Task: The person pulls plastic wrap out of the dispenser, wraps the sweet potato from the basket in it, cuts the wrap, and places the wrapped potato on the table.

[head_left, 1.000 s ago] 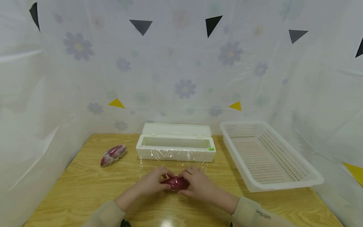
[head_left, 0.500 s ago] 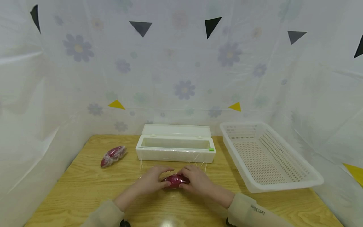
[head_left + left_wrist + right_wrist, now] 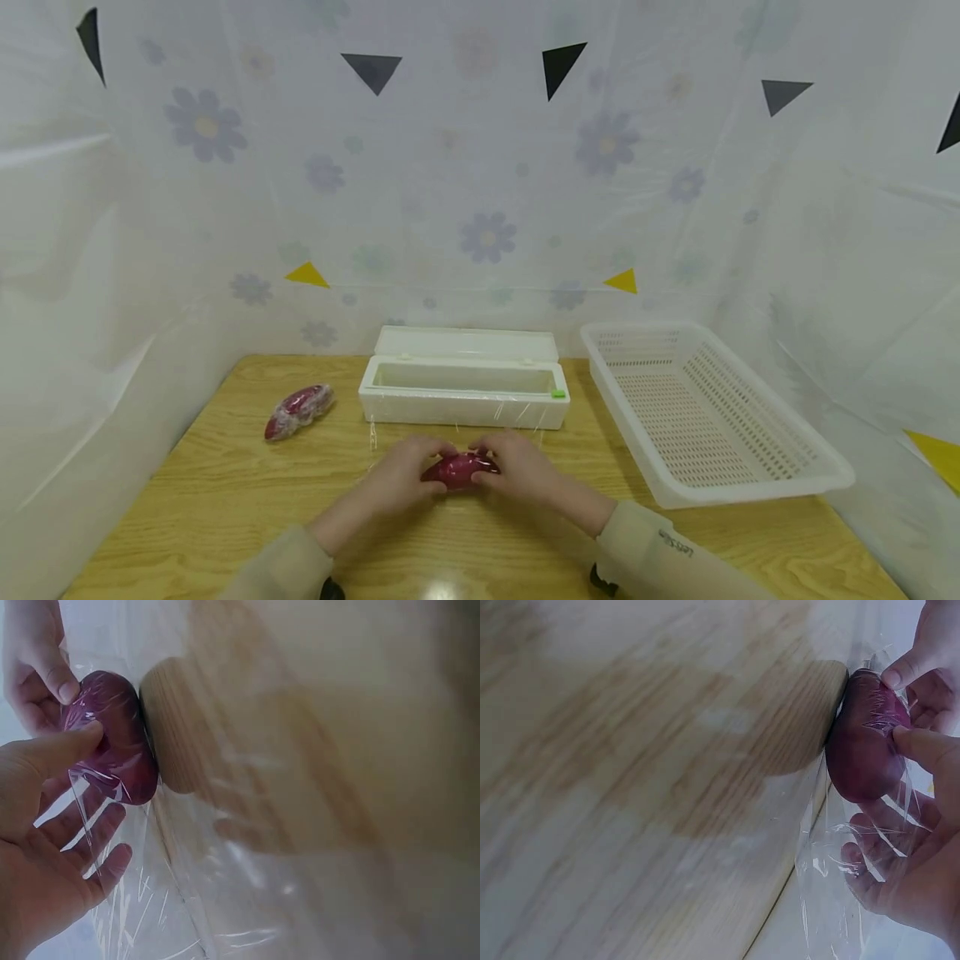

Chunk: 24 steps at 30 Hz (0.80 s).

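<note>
A purple-red sweet potato (image 3: 461,471) lies in clear cling film (image 3: 142,900) at the front middle of the table. My left hand (image 3: 408,475) grips its left end, the thumb pressed on its skin in the left wrist view. At the other end, my right hand (image 3: 521,468) holds it with thumb and fingers, as the right wrist view also shows. Loose film hangs around the fingers there. A white cling film box (image 3: 465,408) stands behind the hands with its lid raised, and the film reaches from its front edge toward the sweet potato.
A second sweet potato (image 3: 298,412), wrapped in crumpled film, lies at the left of the wooden table (image 3: 195,517). To the right stands a white plastic basket (image 3: 656,467) with slotted sides. A green slider (image 3: 558,394) sits at the box's right end.
Both hands and the sweet potato have shifted slightly away from me, toward the box. The left fingers lifted off its far side half a second ago and are now back around it.
</note>
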Each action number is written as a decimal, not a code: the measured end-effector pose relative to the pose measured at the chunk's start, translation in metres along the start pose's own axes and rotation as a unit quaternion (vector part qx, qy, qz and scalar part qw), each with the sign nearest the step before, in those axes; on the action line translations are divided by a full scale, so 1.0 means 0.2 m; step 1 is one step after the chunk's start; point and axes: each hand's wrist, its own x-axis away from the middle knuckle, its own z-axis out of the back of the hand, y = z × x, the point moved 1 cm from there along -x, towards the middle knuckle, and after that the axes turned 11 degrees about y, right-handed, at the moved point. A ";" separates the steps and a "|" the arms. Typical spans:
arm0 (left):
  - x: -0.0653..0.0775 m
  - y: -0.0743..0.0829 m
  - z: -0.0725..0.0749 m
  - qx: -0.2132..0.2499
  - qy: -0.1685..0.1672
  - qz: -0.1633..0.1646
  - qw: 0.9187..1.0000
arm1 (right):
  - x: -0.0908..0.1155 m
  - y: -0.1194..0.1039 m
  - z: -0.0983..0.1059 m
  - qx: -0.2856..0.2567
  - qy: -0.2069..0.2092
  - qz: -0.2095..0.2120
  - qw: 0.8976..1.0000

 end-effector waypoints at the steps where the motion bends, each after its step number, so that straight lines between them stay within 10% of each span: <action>1: -0.01 0.00 0.00 0.006 -0.005 0.004 1.000 | 0.00 0.00 0.00 -0.002 0.000 -0.004 1.000; 17: -0.08 -0.05 0.01 0.061 -0.060 0.015 0.996 | 0.02 -0.04 0.02 0.149 0.050 0.064 0.986; 24: -0.10 -0.08 0.01 0.062 -0.056 0.005 0.996 | 0.01 -0.02 0.00 0.129 0.047 0.048 0.989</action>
